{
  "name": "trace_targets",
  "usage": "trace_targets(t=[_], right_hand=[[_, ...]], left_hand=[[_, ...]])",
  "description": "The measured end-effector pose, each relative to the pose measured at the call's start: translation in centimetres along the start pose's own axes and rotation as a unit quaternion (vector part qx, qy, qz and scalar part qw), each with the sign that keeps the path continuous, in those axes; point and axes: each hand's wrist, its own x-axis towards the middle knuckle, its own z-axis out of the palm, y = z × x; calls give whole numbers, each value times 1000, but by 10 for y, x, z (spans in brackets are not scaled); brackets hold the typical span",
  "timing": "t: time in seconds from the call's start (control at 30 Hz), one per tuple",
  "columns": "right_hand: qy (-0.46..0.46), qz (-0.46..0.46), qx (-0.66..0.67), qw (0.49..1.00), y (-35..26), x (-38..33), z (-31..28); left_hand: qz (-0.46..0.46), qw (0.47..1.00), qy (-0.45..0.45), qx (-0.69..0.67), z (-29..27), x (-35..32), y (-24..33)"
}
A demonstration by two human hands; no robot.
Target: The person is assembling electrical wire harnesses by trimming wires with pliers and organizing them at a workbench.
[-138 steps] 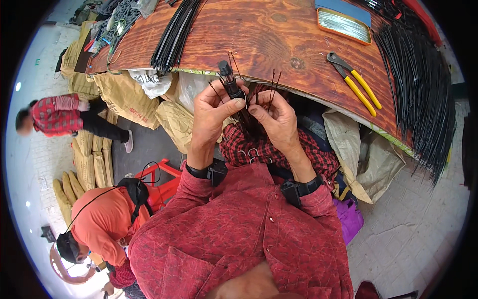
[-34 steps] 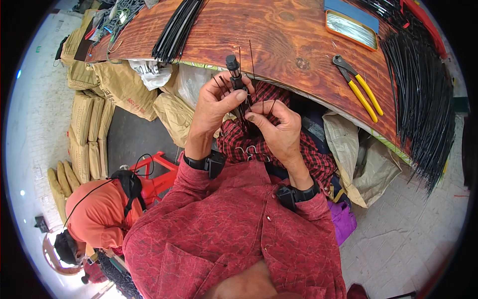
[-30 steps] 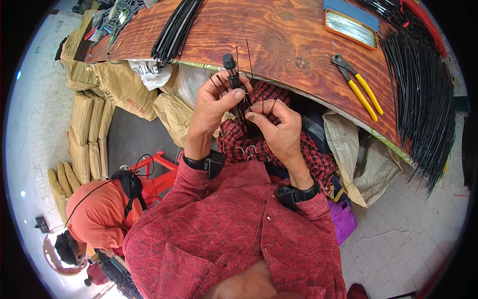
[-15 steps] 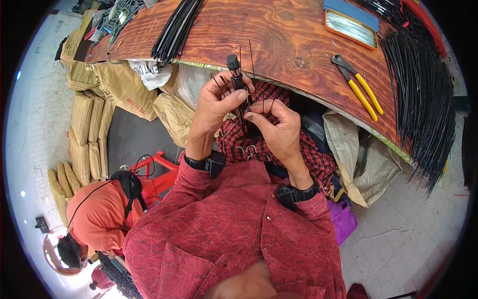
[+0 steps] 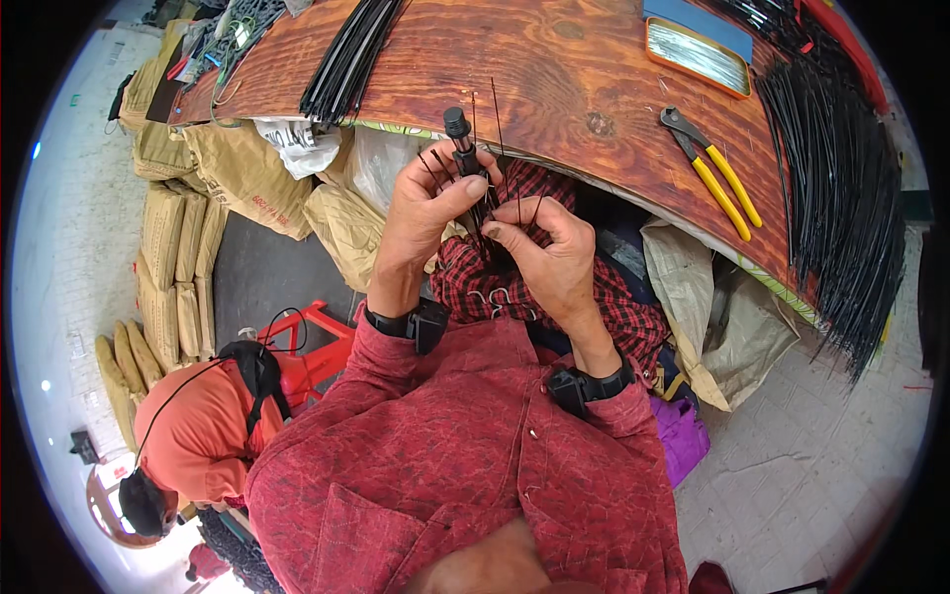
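My left hand [image 5: 421,208] is closed around a black rod-like piece [image 5: 456,125] with a ribbed, knobbed top, held tilted in front of the table edge. Thin dark stems [image 5: 497,114] fan out around that piece, some rising past my fingers. My right hand [image 5: 556,252] pinches close beside it, thumb and forefinger together near the lower part of the stems. What lies between those fingertips is too small to make out. The lower end of the rod is partly hidden by my hands and dark cloth.
Yellow-handled cutting pliers [image 5: 711,173] lie on the wooden table [image 5: 554,79]. Near them are an orange-rimmed tin of thin wires [image 5: 698,61] and a large heap of black stems [image 5: 831,188]. Another black bundle [image 5: 351,59] lies left. A bent-over person [image 5: 203,426] is at lower left.
The rod's knobbed top and the stems have tipped slightly to the left. Both hands keep nearly the same place and grip. The person at lower left has shifted a little.
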Motion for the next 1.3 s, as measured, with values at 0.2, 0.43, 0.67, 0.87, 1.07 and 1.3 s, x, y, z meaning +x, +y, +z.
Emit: trace_targets(t=[0.2,0.43,0.67,0.87,1.07,1.3], right_hand=[[33,1,15,999,1,0,3],[26,21,-8,999,-1,0,2],[32,41,46,998,-3,-1,5],[24,51,38,998,-1,-2,6],[15,73,82,994,5,-2,8],[37,77,84,993,6,-3,9]], left_hand=[[8,1000,-10,8,1,0,0],[3,1000,-20,-21,-2,-3,-2],[2,1000,-22,-12,-4,-1,-7],[12,999,-41,7,-5,0,-6],[13,998,-53,-14,-6,3,-6],[0,997,-70,-13,-9,5,-8]])
